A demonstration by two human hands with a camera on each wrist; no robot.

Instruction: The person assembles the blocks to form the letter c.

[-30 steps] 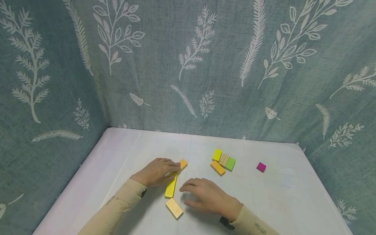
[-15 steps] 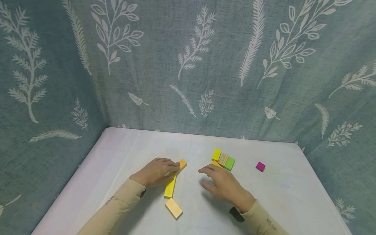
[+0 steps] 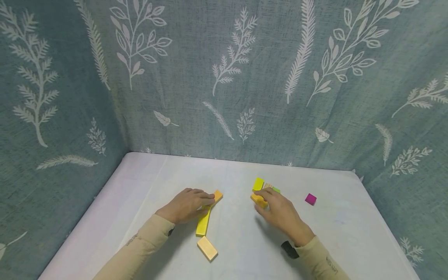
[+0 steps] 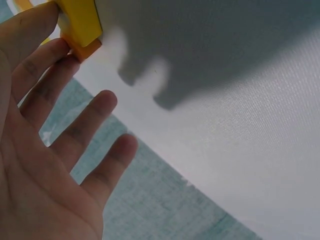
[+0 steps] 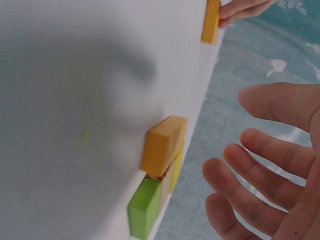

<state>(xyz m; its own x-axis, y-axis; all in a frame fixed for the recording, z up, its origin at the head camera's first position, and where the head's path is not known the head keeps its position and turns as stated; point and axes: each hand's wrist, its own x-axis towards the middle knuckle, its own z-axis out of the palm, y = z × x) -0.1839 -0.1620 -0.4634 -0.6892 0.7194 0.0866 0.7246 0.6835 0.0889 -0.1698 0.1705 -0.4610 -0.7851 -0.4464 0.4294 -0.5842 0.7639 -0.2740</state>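
Note:
My left hand (image 3: pixel 185 206) touches two wooden blocks laid end to end, a yellow one (image 3: pixel 203 223) and an orange one (image 3: pixel 218 195). Its thumb lies against the yellow block (image 4: pixel 84 22) and two fingertips meet the orange block (image 4: pixel 90 50); the other fingers stay spread and apart. My right hand (image 3: pixel 280 212) hovers over a small group of blocks, fingers loosely bent and holding nothing. Nearest to it is another orange block (image 5: pixel 162 142), beside a green block (image 5: pixel 144 207). A yellow block (image 3: pixel 258 184) and pale striped pieces (image 3: pixel 268 186) are partly behind the hand.
A pale wooden block (image 3: pixel 207 249) lies at the near end of the yellow block. Farther right is a magenta block (image 3: pixel 310 199). The white table (image 3: pixel 168 171) ends at a patterned green-blue cloth (image 3: pixel 196 128) at the back and sides.
My right hand has moved right and away from me, from beside the long yellow block to above the group of blocks. The left hand has stayed in place.

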